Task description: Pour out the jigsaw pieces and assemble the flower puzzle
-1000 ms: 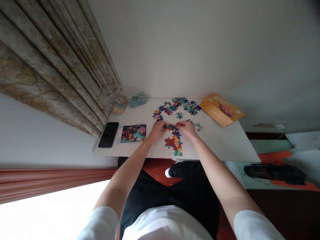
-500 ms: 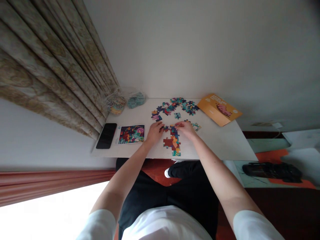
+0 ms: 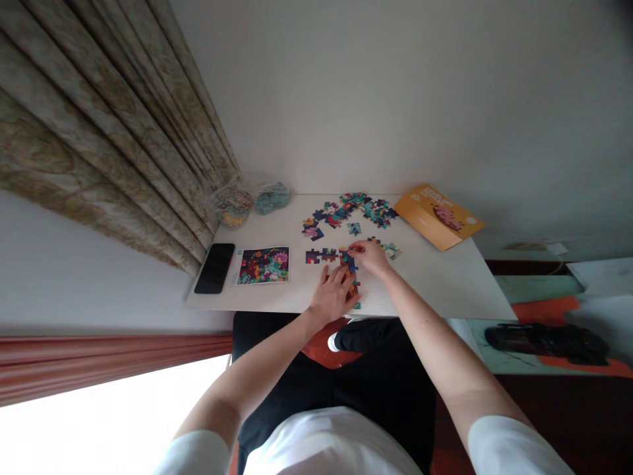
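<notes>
My left hand [image 3: 332, 293] lies with its fingers spread over the joined strip of jigsaw puzzle pieces [image 3: 351, 285], covering much of its lower part. At the strip's upper end, my right hand [image 3: 370, 255] pinches a puzzle piece [image 3: 347, 252], partly hidden by the fingers. Just left of there, a dark blue puzzle piece [image 3: 312, 256] and a reddish puzzle piece [image 3: 329, 254] lie side by side. Beyond the right hand rests a pale teal puzzle piece [image 3: 392, 251]. One more teal piece [image 3: 354, 228] sits apart, above the strip.
Loose puzzle pieces [image 3: 341, 212] form an arc at the back of the white table [image 3: 425, 284]. A picture card [image 3: 264, 266] and a black phone [image 3: 214, 268] lie at left, below plastic bags of pieces [image 3: 272, 198]. An orange box [image 3: 439, 216] stands at back right.
My left hand has moved from the small pieces down and right onto the joined strip, its fingers spreading. The small pieces it covered now show. My right hand stays at the strip's top.
</notes>
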The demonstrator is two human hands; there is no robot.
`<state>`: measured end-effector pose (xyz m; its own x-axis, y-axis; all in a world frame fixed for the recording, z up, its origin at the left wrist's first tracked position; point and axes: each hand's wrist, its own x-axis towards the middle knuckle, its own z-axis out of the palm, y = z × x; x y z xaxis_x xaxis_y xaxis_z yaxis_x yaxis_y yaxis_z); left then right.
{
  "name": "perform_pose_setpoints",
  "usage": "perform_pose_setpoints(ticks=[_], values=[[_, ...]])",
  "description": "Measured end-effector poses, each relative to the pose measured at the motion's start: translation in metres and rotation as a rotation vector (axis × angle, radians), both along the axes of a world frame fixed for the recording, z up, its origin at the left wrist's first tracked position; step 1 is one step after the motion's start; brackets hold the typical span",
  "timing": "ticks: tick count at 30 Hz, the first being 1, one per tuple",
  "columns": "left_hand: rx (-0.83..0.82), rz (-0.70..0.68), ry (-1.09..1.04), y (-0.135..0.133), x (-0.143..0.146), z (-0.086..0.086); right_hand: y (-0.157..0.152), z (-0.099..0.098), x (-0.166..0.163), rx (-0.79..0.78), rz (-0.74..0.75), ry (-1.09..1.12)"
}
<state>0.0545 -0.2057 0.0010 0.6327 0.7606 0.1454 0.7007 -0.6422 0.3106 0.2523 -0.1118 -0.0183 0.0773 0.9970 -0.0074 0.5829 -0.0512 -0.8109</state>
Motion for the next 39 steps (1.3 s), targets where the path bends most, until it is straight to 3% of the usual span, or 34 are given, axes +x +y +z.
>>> perform_pose_setpoints(ticks=[8, 13, 16, 20, 24, 30, 36, 39], values=[[0.009, -0.006, 0.001, 0.000, -0.001, -0.003, -0.005, 0.005, -0.004, -0.004, 0.009, -0.094], [0.007, -0.012, -0.075, 0.001, -0.004, -0.001, -0.038, 0.003, -0.013, 0.234, 0.007, -0.145], [0.015, 0.083, -0.155, 0.019, -0.013, -0.001, -0.063, -0.002, -0.020, 0.331, 0.115, -0.280], [0.005, 0.216, -0.078, 0.059, -0.036, -0.004, -0.080, -0.007, -0.027, 0.268, 0.239, -0.498], [-0.059, 0.161, 0.103, 0.084, -0.064, -0.003, -0.080, -0.006, -0.028, 0.228, 0.260, -0.571], [-0.081, 0.201, 0.174, 0.092, -0.080, 0.006, -0.079, -0.008, -0.027, 0.261, 0.245, -0.533], [-0.156, -0.073, 0.024, 0.113, -0.059, 0.004, -0.079, -0.012, -0.026, 0.302, 0.221, -0.491], [-0.177, -0.121, -0.040, 0.122, -0.048, 0.000, -0.080, -0.012, -0.026, 0.317, 0.208, -0.479]])
